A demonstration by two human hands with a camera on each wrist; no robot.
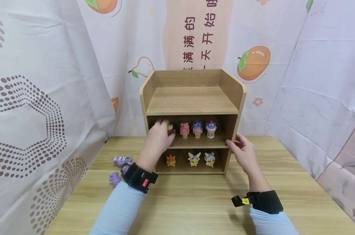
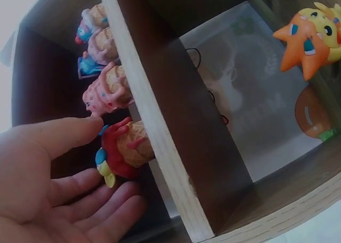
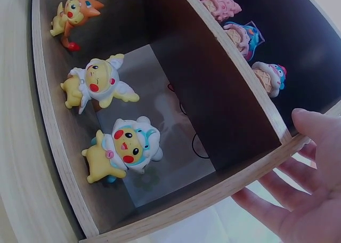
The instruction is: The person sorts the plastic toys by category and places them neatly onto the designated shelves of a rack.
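A wooden shelf unit [image 1: 192,101] stands on the table. My left hand [image 1: 157,138] reaches into the left of its middle compartment, beside a red-topped ice-cream-cone figurine [image 2: 130,147]. In the left wrist view the cone stands on the board; my thumb tip is close to its top and the fingers spread loosely on the other side. To its right are a pink cone figurine [image 1: 184,130], a blue-and-pink one [image 1: 197,129] and a blue one with a red top [image 1: 211,129]. My right hand [image 1: 243,151] holds the unit's right side panel, thumb at the front edge, fingers outside.
In the bottom compartment sit an orange-hooded figurine [image 1: 170,160], a grey-and-yellow eared one [image 1: 194,159] and a white-hooded yellow one [image 1: 209,159]. Several purple figurines [image 1: 115,178] lie on the table [image 1: 195,205] at the left, partly behind my left wrist. A printed curtain [image 1: 121,42] hangs behind.
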